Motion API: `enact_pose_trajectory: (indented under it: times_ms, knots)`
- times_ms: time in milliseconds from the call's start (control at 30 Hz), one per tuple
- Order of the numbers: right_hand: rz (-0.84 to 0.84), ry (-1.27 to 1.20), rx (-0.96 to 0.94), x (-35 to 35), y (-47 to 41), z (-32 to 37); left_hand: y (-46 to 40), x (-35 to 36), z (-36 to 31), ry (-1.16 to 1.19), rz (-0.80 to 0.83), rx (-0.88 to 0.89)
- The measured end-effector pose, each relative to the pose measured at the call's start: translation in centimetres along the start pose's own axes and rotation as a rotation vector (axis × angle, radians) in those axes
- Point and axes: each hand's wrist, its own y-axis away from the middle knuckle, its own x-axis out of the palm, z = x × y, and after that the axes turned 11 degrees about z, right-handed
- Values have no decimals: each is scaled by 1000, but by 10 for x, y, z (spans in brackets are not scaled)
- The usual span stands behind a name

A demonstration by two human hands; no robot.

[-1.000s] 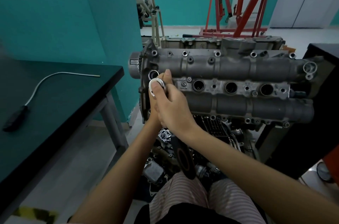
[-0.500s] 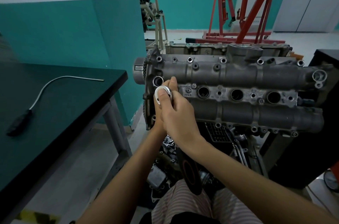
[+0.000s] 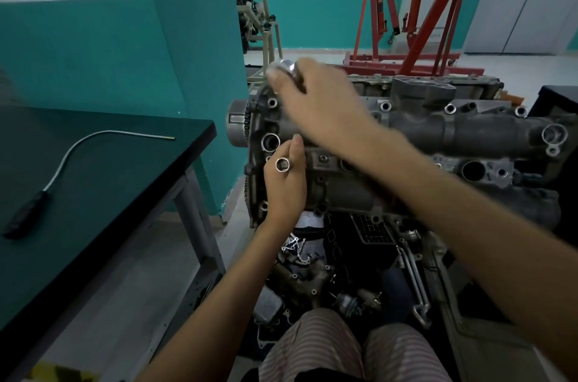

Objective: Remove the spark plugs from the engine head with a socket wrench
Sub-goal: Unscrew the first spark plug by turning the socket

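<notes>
The engine head (image 3: 406,144) stands in front of the person, and all places below are given from it. The left hand (image 3: 286,181) is at its left end, just below the first plug well, with its fingers (image 3: 295,147) curled around a socket extension (image 3: 282,165) whose open square end faces the camera. The right hand (image 3: 319,100) is above the upper left corner of the head and grips a shiny round metal part (image 3: 283,66); it is blurred, so it is probably the ratchet head of the socket wrench, but I cannot be sure.

As far as I can judge, the task is at an early or middle stage: the tool is in two pieces, so at this moment no plug is being turned. The wells along the middle of the head look dark and open, and whether plugs sit deep inside cannot be seen.

To the left of the head, well apart, is a dark counter (image 3: 194,131) with a flexible pick-up tool (image 3: 62,169) on it. The gap between the counter edge and the head gives open room for the left elbow. Behind the head stands a red hoist (image 3: 416,25), far enough not to disturb.
</notes>
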Motion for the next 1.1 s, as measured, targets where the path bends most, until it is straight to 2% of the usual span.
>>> enact_pose_trajectory:
  times_ms: [100, 167, 267, 500, 600, 667, 833, 933, 1100]
  knots:
    - [109, 473, 71, -19, -49, -37, 1, -3, 2, -16, 14, -41]
    - [211, 611, 131, -16, -70, -60, 0, -4, 3, -24, 27, -42]
    - [284, 641, 138, -3, -81, -81, -1, -6, 2, -35, 63, -48]
    - [251, 716, -54, -1, -89, -90, -1, -5, 0, -20, 53, -79]
    - [255, 708, 16, -5, -83, -90, -1, -6, 0, -20, 82, -92]
    - [193, 768, 20, 0, -72, -90, -1, -12, 0, -68, 145, -97]
    - [-137, 713, 39, 7, -43, -94, 2, -38, -5, -202, 424, -51]
    - [-263, 570, 0, 8, -34, -91, 8, -48, -8, -286, 419, 47]
    - [-291, 374, -360, 40, 16, -89, 15, -58, -12, -411, 290, 131]
